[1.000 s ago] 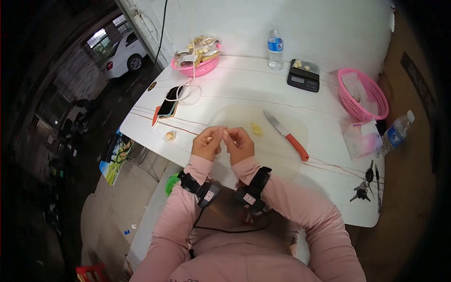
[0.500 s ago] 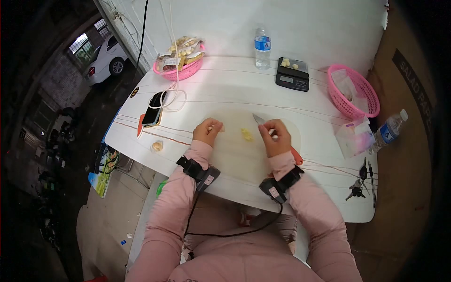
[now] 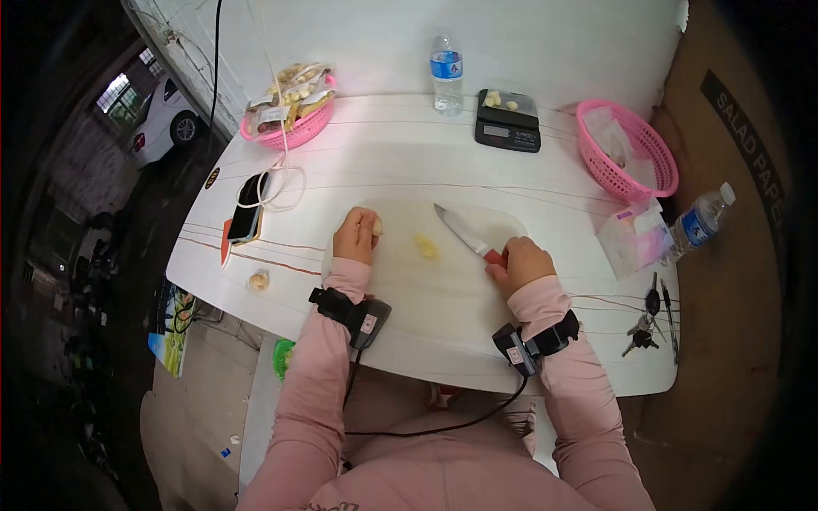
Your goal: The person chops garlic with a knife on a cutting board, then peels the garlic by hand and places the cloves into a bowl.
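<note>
My left hand (image 3: 355, 235) is closed at the left part of the white cutting board (image 3: 417, 307), pinching a small pale garlic clove (image 3: 377, 226) that shows beside the thumb. My right hand (image 3: 522, 265) is closed round the red handle of a knife (image 3: 464, 230) on the board's right side. Its blade points away and to the left, over the board. Between the hands lies a little heap of pale yellow pieces (image 3: 426, 246). Left of the board, a small garlic bulb (image 3: 258, 279) rests on the table.
A black kitchen scale (image 3: 508, 132) bears several pale cloves. Beyond are a water bottle (image 3: 446, 75) and a pink basket (image 3: 311, 129) of packets. At right stand another pink basket (image 3: 609, 170), a tissue pack (image 3: 633, 241), a second bottle (image 3: 700, 223) and keys (image 3: 645, 328). A phone (image 3: 248, 209) lies left.
My right hand has moved back and right, from above the knife onto its red handle, and the blade now shows in full. My left hand keeps its pinch; the whole view has shifted slightly.
</note>
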Motion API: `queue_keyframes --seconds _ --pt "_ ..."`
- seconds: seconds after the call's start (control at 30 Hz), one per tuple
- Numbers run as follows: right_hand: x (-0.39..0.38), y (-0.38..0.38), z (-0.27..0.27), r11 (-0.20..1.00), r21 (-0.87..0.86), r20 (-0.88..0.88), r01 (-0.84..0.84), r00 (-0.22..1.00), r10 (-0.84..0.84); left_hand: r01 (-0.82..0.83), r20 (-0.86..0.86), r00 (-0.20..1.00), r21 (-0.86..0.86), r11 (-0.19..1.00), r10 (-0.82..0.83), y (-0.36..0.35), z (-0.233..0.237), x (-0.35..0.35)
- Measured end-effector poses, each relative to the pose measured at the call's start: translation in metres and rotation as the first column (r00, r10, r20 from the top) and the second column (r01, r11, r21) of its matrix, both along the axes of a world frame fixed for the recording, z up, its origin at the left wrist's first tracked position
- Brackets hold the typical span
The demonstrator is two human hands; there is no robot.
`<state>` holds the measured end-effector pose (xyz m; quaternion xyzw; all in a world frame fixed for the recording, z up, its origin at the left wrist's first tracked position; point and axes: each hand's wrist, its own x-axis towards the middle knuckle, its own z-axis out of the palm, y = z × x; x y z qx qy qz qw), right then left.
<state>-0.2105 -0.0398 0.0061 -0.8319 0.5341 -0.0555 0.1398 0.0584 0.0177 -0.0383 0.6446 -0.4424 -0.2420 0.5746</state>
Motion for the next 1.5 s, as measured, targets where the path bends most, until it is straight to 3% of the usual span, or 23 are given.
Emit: queue_keyframes --seconds 0.13,0.2,0.33,0.43,0.5,0.7,0.8,1.03,1.13,1.2,1.3,1.43,1.5 --pt "0.0 0.003 -0.008 0.997 -0.068 0.114 -0.025 0.993 0.033 0.025 0.022 0.999 -0.007 1.0 -0.025 0.004 0.002 -0.003" --pt "0.004 0.008 -0.003 1.0 -0.014 0.307 0.006 0.952 -0.001 0.091 0.164 0.981 0.096 0.991 -0.106 0.012 0.015 -0.005" --pt "0.012 0.015 -0.008 0.997 -0.072 0.487 -0.015 0.872 0.048 0.081 0.303 0.945 0.142 0.987 -0.122 0.019 0.019 -0.006" --pt "0.019 0.025 -0.006 0.993 -0.063 0.627 -0.101 0.77 0.118 0.147 0.403 0.905 0.01 0.989 -0.139 0.016 0.008 0.002" --pt "0.022 0.032 -0.007 0.983 -0.013 0.681 -0.182 0.718 0.142 0.157 0.501 0.831 0.206 0.966 -0.242 0.018 0.015 0.001" --pt "0.026 0.044 -0.01 0.964 0.047 0.653 -0.261 0.738 0.168 -0.051 0.516 0.857 0.067 0.996 0.009 0.019 0.019 0.005" --pt "0.027 0.046 -0.014 0.966 0.026 0.705 -0.257 0.69 0.165 -0.096 0.458 0.888 0.092 0.991 0.043 0.022 0.019 0.009" --pt "0.03 0.053 -0.013 0.954 0.073 0.721 -0.29 0.677 0.151 -0.07 0.567 0.82 0.235 0.969 -0.078 0.038 0.03 0.01" --pt "0.031 0.054 -0.016 0.955 0.035 0.707 -0.295 0.683 0.185 0.026 0.58 0.797 0.243 0.97 -0.167 0.036 0.025 0.012" --pt "0.031 0.056 -0.014 0.957 -0.006 0.712 -0.289 0.671 0.207 0.165 0.448 0.861 0.205 0.965 -0.242 0.035 0.024 0.009" --pt "0.03 0.059 -0.008 0.946 0.069 0.702 -0.318 0.689 0.181 0.235 0.463 0.837 0.177 0.956 -0.292 0.031 0.021 0.008" --pt "0.031 0.061 -0.008 0.935 0.025 0.69 -0.353 0.683 0.239 0.242 0.45 0.835 0.214 0.946 -0.316 0.032 0.026 0.003" --pt "0.032 0.063 -0.01 0.938 -0.004 0.689 -0.346 0.679 0.253 0.187 0.476 0.848 0.142 0.972 -0.233 0.035 0.027 0.0"
